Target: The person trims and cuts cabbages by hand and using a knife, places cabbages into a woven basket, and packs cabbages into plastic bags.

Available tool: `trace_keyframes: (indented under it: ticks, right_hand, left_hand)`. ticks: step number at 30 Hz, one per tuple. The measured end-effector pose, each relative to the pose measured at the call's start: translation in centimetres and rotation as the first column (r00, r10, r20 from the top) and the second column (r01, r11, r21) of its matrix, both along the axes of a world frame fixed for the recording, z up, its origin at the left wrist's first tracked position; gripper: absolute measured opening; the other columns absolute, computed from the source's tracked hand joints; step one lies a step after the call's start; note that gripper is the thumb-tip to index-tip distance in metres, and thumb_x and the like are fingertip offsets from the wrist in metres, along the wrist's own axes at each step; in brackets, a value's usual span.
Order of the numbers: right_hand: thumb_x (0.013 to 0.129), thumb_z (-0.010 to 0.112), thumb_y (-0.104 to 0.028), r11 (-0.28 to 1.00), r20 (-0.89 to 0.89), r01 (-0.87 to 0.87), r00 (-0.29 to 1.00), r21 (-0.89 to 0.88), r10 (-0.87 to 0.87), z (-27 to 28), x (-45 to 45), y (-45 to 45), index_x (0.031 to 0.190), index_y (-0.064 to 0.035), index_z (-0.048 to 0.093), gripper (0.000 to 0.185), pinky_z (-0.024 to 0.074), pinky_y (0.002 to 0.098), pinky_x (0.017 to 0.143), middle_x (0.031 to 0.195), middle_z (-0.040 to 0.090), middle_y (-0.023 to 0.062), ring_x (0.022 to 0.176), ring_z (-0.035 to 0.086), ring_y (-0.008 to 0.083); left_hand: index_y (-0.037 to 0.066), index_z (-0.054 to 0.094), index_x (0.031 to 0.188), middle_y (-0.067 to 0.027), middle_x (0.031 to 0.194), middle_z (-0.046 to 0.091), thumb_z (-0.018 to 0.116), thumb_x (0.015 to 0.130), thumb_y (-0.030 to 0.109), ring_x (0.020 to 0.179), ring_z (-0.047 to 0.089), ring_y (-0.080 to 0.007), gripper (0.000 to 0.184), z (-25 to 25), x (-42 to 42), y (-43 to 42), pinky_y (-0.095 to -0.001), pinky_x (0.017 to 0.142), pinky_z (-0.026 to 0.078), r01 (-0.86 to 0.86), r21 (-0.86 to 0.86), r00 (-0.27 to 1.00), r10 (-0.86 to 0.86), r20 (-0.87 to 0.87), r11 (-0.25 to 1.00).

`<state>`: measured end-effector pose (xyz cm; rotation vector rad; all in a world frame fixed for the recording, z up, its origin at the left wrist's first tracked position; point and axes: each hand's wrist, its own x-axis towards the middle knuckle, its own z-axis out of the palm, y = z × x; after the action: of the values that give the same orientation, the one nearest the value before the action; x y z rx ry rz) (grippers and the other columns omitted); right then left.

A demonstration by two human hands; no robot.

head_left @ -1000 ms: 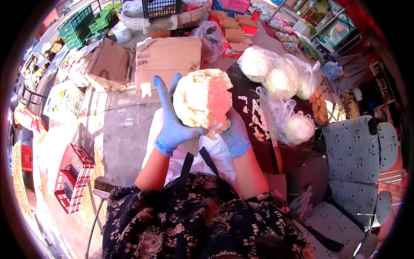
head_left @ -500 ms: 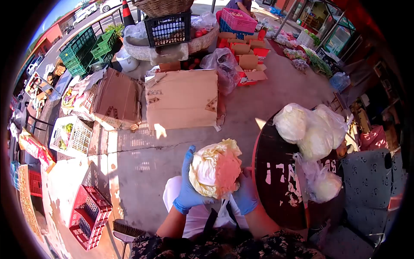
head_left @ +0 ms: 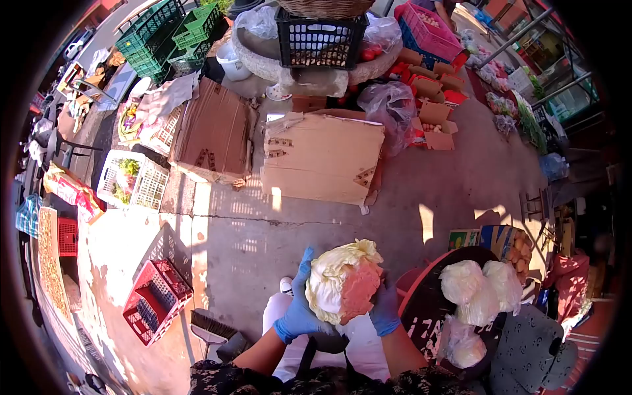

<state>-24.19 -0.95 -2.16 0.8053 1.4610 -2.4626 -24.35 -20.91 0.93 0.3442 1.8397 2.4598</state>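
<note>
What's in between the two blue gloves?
A cabbage, held between the left hand and the right hand. The head camera's view shows it.

Left hand [head_left: 300, 316] cupped, right hand [head_left: 384, 311] opposite; forearms [head_left: 265, 351] angled inward.

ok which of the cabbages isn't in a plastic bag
The cabbage held between the left hand and right hand: it is unwrapped, while the other heads on the dark round table sit in clear plastic bags.

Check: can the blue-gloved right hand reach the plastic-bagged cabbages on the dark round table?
Likely not until the right hand leaves the round yellowish cabbage; nothing visible blocks the bagged ones.
</note>
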Motion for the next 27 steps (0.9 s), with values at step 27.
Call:
trace_keyframes:
  ticks: [27]
  right_hand:
    - [0.083, 0.061, -0.005, 0.874, -0.247, -0.218, 0.904, 0.434, 0.348, 16.5, -31.9, -16.9, 0.078, -0.0068, 0.045, 0.016, 0.0396, 0.0226, 0.058, 0.072, 0.042, -0.0037, 0.067, 0.039, 0.0053]
  left_hand:
    - [0.000, 0.022, 0.144, -0.0131, 0.134, 0.044, 0.079, 0.071, 0.008, 0.121, 0.046, -0.0223, 0.093, 19.9, -28.2, -18.2, -0.0339, 0.101, 0.040, -0.209, -0.045, 0.851, 0.204, 0.484, 0.977]
